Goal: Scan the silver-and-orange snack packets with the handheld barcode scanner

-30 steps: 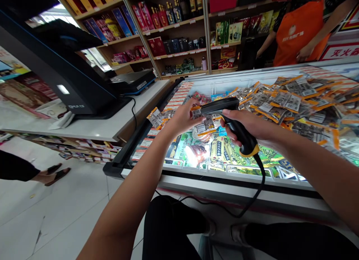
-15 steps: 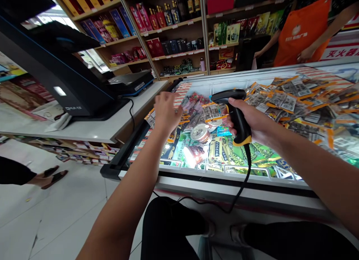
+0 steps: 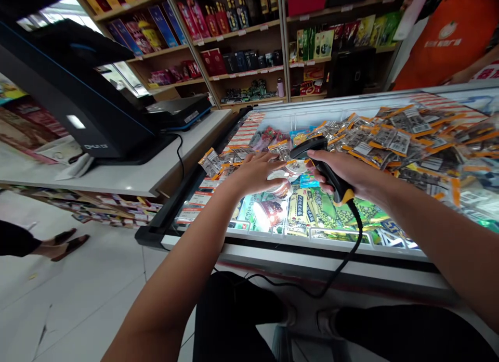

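My right hand (image 3: 331,172) is wrapped round a black and yellow barcode scanner (image 3: 342,188), its head pointing left and its cable hanging over the freezer's front edge. My left hand (image 3: 257,172) is open with fingers stretched out to the right, over the glass-topped freezer (image 3: 241,247). Beside its fingertips lies a small clear packet (image 3: 281,150) with orange edges; whether they touch it I cannot tell. More such packets (image 3: 212,163) lie left of the hand. Round tubs (image 3: 268,214) and green bags (image 3: 335,214) show beneath the glass.
A large heap of orange-edged packets (image 3: 401,138) covers the freezer's right side. On the left stands a counter (image 3: 136,180) with a dark checkout machine (image 3: 105,128). Shelves (image 3: 245,31) of goods line the back. A person in an orange apron (image 3: 448,39) stands at the far right.
My left hand has moved right, its fingers now stretched towards the scanner. The scanner has tilted further and dropped slightly. The person in the apron has shifted right and raised something pale.
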`<state>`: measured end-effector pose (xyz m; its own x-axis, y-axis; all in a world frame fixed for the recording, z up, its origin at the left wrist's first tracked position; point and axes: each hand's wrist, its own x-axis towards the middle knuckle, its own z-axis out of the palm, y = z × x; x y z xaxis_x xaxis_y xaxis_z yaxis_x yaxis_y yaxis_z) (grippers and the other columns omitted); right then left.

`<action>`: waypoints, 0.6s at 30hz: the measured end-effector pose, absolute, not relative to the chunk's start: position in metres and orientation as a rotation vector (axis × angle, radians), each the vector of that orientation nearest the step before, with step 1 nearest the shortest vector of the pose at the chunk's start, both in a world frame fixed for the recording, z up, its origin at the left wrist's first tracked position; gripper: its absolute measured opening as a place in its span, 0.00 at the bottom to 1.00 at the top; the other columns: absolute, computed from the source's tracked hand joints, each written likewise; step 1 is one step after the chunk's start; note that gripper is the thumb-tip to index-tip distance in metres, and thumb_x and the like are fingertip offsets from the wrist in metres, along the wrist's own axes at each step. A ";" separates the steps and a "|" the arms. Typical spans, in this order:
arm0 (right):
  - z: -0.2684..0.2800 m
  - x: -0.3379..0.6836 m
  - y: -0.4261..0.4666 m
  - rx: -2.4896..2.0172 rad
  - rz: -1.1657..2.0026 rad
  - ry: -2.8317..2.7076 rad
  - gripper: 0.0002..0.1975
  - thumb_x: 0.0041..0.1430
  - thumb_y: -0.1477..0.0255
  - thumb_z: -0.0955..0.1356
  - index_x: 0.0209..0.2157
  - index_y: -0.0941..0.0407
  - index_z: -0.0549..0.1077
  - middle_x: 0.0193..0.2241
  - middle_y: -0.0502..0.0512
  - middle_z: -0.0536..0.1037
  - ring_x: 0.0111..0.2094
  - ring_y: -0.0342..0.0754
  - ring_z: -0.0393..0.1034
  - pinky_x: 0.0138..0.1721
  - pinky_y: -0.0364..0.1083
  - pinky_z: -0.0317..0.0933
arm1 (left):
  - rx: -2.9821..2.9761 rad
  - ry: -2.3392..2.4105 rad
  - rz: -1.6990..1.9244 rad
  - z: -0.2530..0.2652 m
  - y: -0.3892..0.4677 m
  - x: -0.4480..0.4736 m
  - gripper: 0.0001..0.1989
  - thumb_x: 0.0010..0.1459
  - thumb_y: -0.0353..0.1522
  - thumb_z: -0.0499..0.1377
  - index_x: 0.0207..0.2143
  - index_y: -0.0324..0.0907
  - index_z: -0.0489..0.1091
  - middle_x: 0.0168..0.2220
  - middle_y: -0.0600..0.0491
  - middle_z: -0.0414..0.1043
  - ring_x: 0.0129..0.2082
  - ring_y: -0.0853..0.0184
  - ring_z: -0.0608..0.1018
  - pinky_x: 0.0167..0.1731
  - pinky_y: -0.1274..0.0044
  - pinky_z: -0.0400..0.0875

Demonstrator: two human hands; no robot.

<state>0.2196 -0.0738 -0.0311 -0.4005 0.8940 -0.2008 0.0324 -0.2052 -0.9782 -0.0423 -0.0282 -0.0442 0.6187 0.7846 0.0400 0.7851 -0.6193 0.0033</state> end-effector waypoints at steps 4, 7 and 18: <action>-0.033 0.219 -0.072 -1.157 1.708 -1.359 0.22 0.57 0.48 0.70 0.36 0.54 0.70 0.23 0.55 0.68 0.19 0.45 0.60 0.15 0.46 0.55 | -2.836 -1.367 -0.001 -0.045 -0.028 -0.044 0.32 0.63 0.55 0.51 0.68 0.63 0.56 0.71 0.54 0.52 0.71 0.48 0.53 0.65 0.49 0.44; -0.033 0.219 -0.072 -1.171 1.700 -1.367 0.24 0.56 0.47 0.70 0.35 0.54 0.70 0.24 0.55 0.69 0.19 0.44 0.60 0.15 0.46 0.55 | -2.844 -1.366 0.009 -0.047 -0.027 -0.045 0.32 0.64 0.55 0.51 0.68 0.63 0.56 0.72 0.54 0.49 0.71 0.49 0.53 0.65 0.48 0.43; -0.033 0.219 -0.073 -1.154 1.702 -1.381 0.23 0.57 0.47 0.70 0.34 0.53 0.69 0.24 0.55 0.69 0.19 0.44 0.60 0.16 0.46 0.56 | -2.835 -1.377 -0.024 -0.043 -0.029 -0.043 0.29 0.64 0.53 0.52 0.65 0.61 0.61 0.70 0.52 0.54 0.69 0.48 0.57 0.64 0.50 0.47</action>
<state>0.2189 -0.0734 -0.0326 -0.3992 0.8880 -0.2280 0.0402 -0.2315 -0.9720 -0.0426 -0.0293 -0.0431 0.6179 0.7862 0.0091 0.7860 -0.6180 0.0161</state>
